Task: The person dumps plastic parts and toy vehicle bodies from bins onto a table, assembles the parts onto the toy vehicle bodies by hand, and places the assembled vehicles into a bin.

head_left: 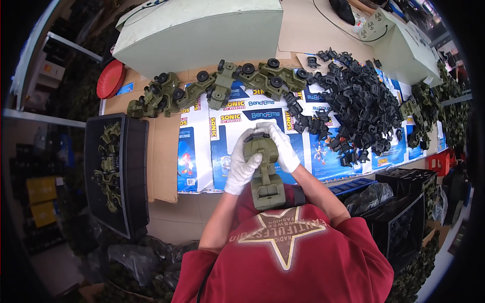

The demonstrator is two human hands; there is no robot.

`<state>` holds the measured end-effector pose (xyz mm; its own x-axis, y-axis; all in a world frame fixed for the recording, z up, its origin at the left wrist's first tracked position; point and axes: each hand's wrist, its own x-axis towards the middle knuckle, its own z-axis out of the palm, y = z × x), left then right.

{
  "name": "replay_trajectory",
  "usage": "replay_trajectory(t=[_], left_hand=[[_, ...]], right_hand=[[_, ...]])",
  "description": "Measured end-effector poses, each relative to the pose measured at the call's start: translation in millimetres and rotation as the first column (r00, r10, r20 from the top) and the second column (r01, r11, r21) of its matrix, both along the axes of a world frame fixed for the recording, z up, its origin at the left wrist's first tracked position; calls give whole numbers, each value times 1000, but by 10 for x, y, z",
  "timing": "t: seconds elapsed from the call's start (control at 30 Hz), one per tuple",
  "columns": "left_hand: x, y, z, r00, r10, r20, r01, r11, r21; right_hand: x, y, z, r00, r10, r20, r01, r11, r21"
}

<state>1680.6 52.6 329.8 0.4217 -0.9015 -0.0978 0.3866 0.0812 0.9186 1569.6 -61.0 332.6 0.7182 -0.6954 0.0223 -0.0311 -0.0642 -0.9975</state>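
Both my hands, in white gloves, hold an olive-green toy truck close to my chest, over the table's near edge. My left hand wraps its left side, with the thumb on top of the body. Around the far right corner curl the fingers of my right hand. A dark edge shows at the truck's far end, partly covered by the fingers. Beyond the hands lies a row of green toy trucks with black wheels. A heap of black plastic parts spreads to the right.
Printed cardboard sheets cover the table. A black crate with green trucks stands left, near a red round basket. Pale metal housings stand at the back. More green trucks lie far right, above black crates.
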Motion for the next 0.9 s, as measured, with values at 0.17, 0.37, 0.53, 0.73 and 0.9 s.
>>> replay_trajectory(t=[0.17, 0.37, 0.53, 0.73, 0.9], left_hand=[[-8, 33, 5, 976, 111, 189, -102, 993, -58], [92, 127, 57, 852, 219, 476, -232, 972, -32], [451, 143, -111, 898, 315, 307, -399, 877, 267], [2468, 1411, 636, 169, 846, 506, -984, 175, 36], [2963, 1898, 1081, -52, 725, 686, -926, -293, 239]], right_hand=[[39, 295, 172, 995, -84, -55, 83, 996, -25], [167, 298, -28, 993, -106, -51, 102, 991, -81], [202, 86, -514, 947, -152, -284, 85, 968, -235], [-540, -506, -734, 831, -177, -528, 312, 933, 178], [-911, -468, -934, 848, -237, -475, 338, 931, 140]])
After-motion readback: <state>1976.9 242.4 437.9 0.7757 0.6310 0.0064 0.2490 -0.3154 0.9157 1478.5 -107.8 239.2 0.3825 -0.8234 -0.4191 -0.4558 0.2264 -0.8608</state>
